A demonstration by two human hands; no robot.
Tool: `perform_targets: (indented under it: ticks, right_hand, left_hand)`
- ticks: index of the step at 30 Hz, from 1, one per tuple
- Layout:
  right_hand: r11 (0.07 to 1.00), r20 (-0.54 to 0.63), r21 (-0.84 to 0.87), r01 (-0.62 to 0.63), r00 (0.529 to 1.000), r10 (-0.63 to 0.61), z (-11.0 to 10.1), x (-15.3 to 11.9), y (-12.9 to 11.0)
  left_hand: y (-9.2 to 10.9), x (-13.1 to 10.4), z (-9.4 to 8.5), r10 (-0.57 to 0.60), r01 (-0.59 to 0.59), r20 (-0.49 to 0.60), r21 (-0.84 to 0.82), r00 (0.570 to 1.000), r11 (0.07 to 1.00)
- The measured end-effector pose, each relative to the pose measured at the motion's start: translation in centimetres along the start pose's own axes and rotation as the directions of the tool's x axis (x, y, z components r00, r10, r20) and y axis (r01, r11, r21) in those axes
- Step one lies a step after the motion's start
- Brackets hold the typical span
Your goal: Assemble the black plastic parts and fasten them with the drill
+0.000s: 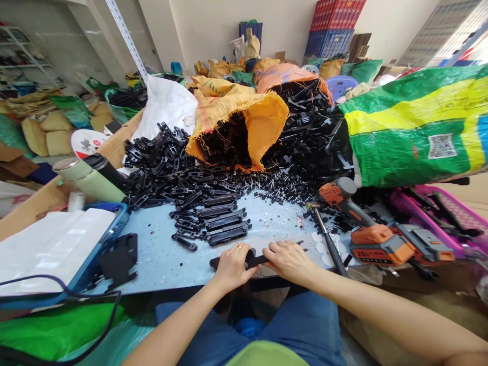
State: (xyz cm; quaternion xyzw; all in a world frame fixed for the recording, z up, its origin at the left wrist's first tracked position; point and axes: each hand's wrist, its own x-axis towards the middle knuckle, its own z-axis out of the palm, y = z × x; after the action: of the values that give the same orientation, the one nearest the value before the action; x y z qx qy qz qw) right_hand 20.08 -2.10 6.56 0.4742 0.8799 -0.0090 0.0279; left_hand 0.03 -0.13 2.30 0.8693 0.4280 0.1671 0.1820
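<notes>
Near the front edge of the light blue table (152, 264), my left hand (234, 267) is closed round the left part of a black plastic part (256, 260). My right hand (287, 258) grips the right part of the same piece, its fingers bent over the top. Just beyond my left hand lies a stack of long black assembled arms (227, 227). A large heap of black plastic pieces (163, 165) spreads behind them. Small screws (276, 183) are scattered in the middle, before an open orange sack (267, 127).
A hammer (330, 241) and an orange-grey cordless drill (366, 229) lie at the right, near a pink basket (457, 203). On the left are a blue tray (120, 216), a green bottle (89, 178) and a black flat plate (119, 259). A green-yellow sack (412, 127) stands back right.
</notes>
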Motion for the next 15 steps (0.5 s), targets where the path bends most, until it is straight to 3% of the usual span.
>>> perform_targets:
  ticks: [3,5,7,9,12,15]
  right_hand:
    - [0.998,0.008,0.057,0.012,1.000,-0.013,1.3,-0.2,1.3]
    - [0.993,-0.001,0.116,0.015,1.000,-0.015,2.3,-0.6,2.4]
    - [0.985,-0.027,0.174,0.006,1.000,-0.001,3.2,-1.3,3.2]
    - [0.976,-0.053,0.217,-0.006,0.998,0.017,3.9,-2.1,3.6]
    - [0.965,-0.068,0.262,-0.003,0.997,0.022,4.2,-3.0,3.9]
    - [0.960,-0.117,0.269,-0.079,0.987,0.114,3.7,-2.1,5.6]
  left_hand:
    - [0.7,0.6,0.0,0.004,-0.006,0.064,0.027,0.998,1.000]
    - [1.4,2.6,-0.1,0.056,-0.059,0.043,0.055,0.997,0.997]
    - [1.8,6.4,-0.4,0.062,-0.060,-0.010,0.112,0.998,0.992]
    - [1.5,11.5,-0.8,-0.067,0.063,0.014,0.189,0.998,0.980]
    - [0.0,18.8,-0.9,-0.156,0.148,0.022,0.202,0.987,0.968]
    - [-1.7,22.5,-0.2,-0.178,0.165,0.053,0.196,0.983,0.967]
